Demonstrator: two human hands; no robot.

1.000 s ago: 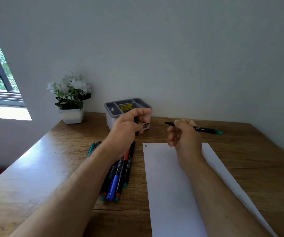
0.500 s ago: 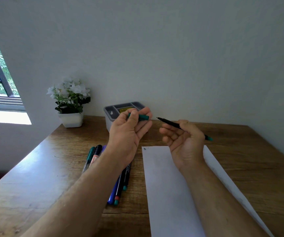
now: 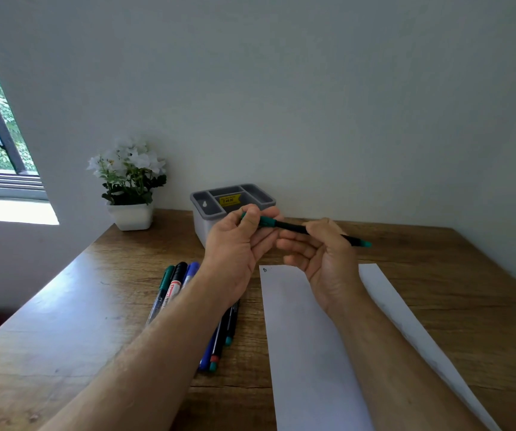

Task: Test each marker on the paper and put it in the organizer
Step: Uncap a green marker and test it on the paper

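Your left hand [image 3: 238, 244] pinches the green cap [image 3: 261, 220]. Your right hand [image 3: 322, 253] holds the marker [image 3: 318, 231], just above the paper [image 3: 306, 353].

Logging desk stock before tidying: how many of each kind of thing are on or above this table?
Markers: at least 6. One green-capped marker is held between left hand and right hand; 5 or more lie in the pile, part hidden by the forearm.
Paper sheet: 1
Organizer: 1
Potted plant: 1
Total: at least 9
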